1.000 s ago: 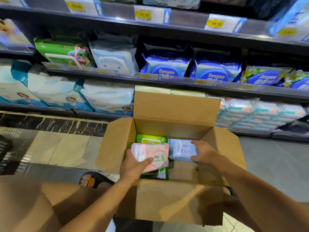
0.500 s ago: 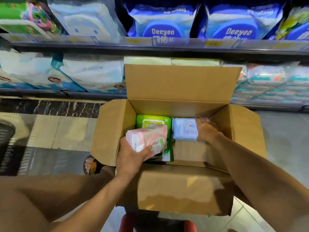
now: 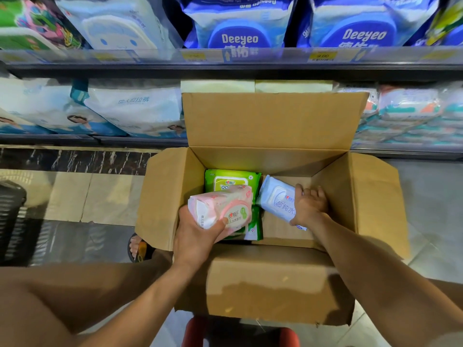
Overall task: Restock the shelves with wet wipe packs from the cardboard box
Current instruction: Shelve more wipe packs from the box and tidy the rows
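Note:
An open cardboard box (image 3: pixel 270 121) stands in front of the shelves, its flaps spread. My left hand (image 3: pixel 198 236) grips a pink wet wipe pack (image 3: pixel 220 205) above the box's left side. My right hand (image 3: pixel 309 205) is down inside the box, closed on a pale blue wet wipe pack (image 3: pixel 275 199) that is tilted up at its far end. Green wet wipe packs (image 3: pixel 231 180) lie on the box floor under the pink one.
Shelves run across the top: blue Deeyeo packs (image 3: pixel 240 28) above, large white diaper bags (image 3: pixel 135 108) lower left, small wipe packs (image 3: pixel 411 113) lower right. A sandalled foot (image 3: pixel 137 246) is left of the box, a red stool (image 3: pixel 240 331) under it, a dark basket (image 3: pixel 10 216) far left.
My head has moved closer to the box and lower. My right hand has tilted the blue pack and closed around it. The pink pack stays in my left hand.

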